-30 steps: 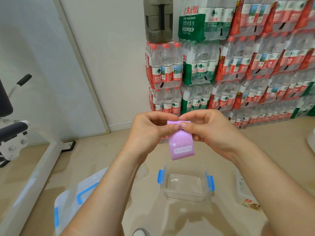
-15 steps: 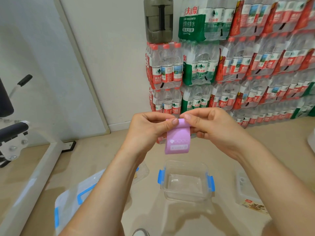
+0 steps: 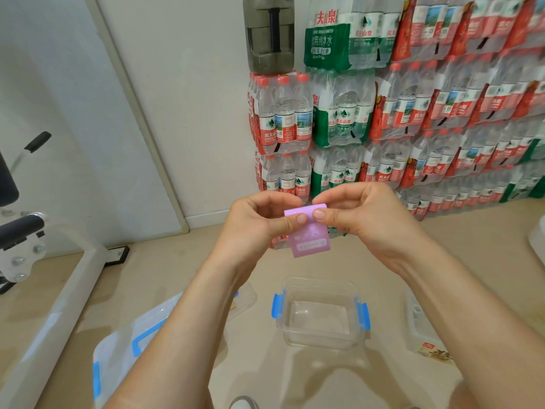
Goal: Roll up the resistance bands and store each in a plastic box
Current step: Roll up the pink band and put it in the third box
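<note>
Indoor storage room with a gym corner, shrink-wrapped bottled-water packs (image 3: 413,113) stacked high against the wall (image 3: 191,98), dark water jug (image 3: 269,33) on top, white exercise-machine frame (image 3: 44,305) at left, beige floor (image 3: 177,267).

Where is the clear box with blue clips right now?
In the head view the clear box sits lidless on the floor at lower centre, below the pink band pinched by the left hand and right hand.

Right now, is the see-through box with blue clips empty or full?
Empty. The clear box shows only its bare bottom; the pink band is not inside it.
</note>
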A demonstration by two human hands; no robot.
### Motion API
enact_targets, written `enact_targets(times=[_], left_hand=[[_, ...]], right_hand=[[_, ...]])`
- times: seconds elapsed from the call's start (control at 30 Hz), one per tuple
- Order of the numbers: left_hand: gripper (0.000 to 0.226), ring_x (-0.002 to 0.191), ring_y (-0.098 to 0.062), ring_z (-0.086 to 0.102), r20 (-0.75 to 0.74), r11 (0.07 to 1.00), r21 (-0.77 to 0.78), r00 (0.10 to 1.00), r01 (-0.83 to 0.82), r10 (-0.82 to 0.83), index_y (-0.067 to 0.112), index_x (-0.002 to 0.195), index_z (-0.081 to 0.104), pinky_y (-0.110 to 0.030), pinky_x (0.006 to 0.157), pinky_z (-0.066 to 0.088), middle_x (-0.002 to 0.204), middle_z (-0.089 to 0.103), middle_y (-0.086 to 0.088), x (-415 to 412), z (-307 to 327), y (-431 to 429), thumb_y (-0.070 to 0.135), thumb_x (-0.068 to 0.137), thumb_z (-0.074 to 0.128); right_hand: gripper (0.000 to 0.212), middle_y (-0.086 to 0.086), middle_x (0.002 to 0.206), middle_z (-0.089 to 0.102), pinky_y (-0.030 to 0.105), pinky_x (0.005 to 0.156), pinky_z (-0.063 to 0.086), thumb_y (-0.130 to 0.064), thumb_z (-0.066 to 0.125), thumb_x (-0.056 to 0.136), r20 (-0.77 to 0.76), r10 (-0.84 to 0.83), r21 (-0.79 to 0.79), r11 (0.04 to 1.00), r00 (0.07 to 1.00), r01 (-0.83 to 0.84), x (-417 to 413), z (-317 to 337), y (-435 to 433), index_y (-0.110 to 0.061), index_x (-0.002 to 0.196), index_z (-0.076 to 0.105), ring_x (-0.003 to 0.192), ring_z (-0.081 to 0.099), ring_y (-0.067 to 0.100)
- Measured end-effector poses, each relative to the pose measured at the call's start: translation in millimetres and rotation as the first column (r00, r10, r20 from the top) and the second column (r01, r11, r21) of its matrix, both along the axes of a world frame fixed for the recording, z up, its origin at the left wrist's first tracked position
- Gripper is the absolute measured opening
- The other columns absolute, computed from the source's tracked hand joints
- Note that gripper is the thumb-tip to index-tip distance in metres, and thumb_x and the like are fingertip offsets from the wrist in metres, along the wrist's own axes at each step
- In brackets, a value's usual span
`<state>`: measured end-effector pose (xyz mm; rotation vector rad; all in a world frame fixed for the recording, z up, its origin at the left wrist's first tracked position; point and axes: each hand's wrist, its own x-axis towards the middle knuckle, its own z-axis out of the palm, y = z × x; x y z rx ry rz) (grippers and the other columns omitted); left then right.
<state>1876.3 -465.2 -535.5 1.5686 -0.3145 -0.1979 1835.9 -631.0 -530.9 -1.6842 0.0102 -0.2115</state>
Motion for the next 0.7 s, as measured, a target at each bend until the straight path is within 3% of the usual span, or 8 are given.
enact_targets(times=[0.07,0.13,0.23,0.33,0.43,0.57,0.7], left_hand=[[0.019,0.09,-0.036,0.068,-0.01,1.0,0.005,0.999,0.031,-0.031,0.012,0.086,0.074,-0.06,0.095,0.043,0.095,0.073,-0.019,-1.9,0.8,0.2,0.016,0.069,0.081],[0.013,0.087,-0.032,0.067,-0.02,0.999,0.005,0.999,0.044,-0.044,0.007,0.087,0.075,-0.061,0.095,0.045,0.094,0.073,-0.02,-2.9,0.9,0.5,0.014,0.076,0.075],[0.018,0.085,-0.034,0.063,-0.04,0.998,-0.063,0.999,0.018,-0.02,0.004,0.086,0.075,-0.065,0.094,0.04,0.096,0.07,-0.028,-2.2,1.3,0.2,0.013,0.072,0.078],[0.012,0.083,-0.031,0.063,-0.069,0.988,-0.147,0.997,-0.039,0.03,0.006,0.082,0.075,-0.058,0.089,0.046,0.086,0.072,-0.021,0.0,1.7,-0.6,0.006,0.071,0.076],[0.01,0.082,-0.03,0.062,-0.069,0.979,-0.187,0.995,-0.086,0.074,0.01,0.077,0.075,-0.053,0.085,0.045,0.079,0.071,-0.014,0.0,-0.2,-2.2,0.001,0.071,0.073],[0.016,0.081,-0.028,0.063,-0.038,0.977,-0.173,0.992,-0.122,0.117,0.011,0.078,0.074,-0.058,0.091,0.045,0.079,0.072,-0.011,-1.8,-0.9,-4.5,-0.003,0.071,0.074],[0.02,0.075,-0.023,0.065,0.004,0.98,-0.16,0.993,-0.117,0.119,0.013,0.079,0.073,-0.042,0.078,0.05,0.072,0.072,-0.003,-0.4,-2.5,-4.5,-0.005,0.072,0.073]], right_hand=[[0.015,0.004,0.078,0.076,0.039,0.069,0.056,-0.001,0.076,0.074,0.023,-0.01,-0.042,0.999,1.0,0.011,-1.1,0.5,0.7,-0.013,0.081,0.072,0.076,0.073,0.023],[0.013,0.008,0.082,0.076,0.051,0.076,0.055,-0.001,0.075,0.075,0.037,-0.002,-0.065,0.998,0.999,0.004,-2.1,1.4,1.7,-0.011,0.084,0.072,0.083,0.071,0.031],[0.023,0.009,0.093,0.075,0.041,0.077,0.057,-0.005,0.074,0.077,0.006,0.09,-0.062,0.994,0.996,-0.09,-3.3,1.8,4.5,-0.012,0.098,0.069,0.085,0.072,0.025],[0.036,0.012,0.092,0.075,0.031,0.073,0.058,-0.001,0.073,0.077,-0.024,0.093,-0.05,0.994,0.995,-0.094,-0.9,-3.1,11.0,-0.01,0.111,0.063,0.08,0.072,0.021],[0.039,0.017,0.09,0.074,0.033,0.071,0.058,0.005,0.071,0.078,-0.043,0.059,0.0,0.998,0.997,-0.059,3.3,-7.0,13.5,-0.005,0.114,0.061,0.077,0.072,0.022],[0.037,0.018,0.092,0.074,0.03,0.068,0.058,0.004,0.07,0.078,-0.063,0.083,0.046,0.996,0.995,-0.08,4.1,-4.5,12.8,-0.004,0.114,0.064,0.079,0.072,0.021],[0.032,0.02,0.095,0.073,0.04,0.074,0.058,0.006,0.067,0.08,-0.057,0.105,0.078,0.992,0.993,-0.101,2.4,-3.1,13.2,-0.004,0.109,0.067,0.084,0.071,0.028]])
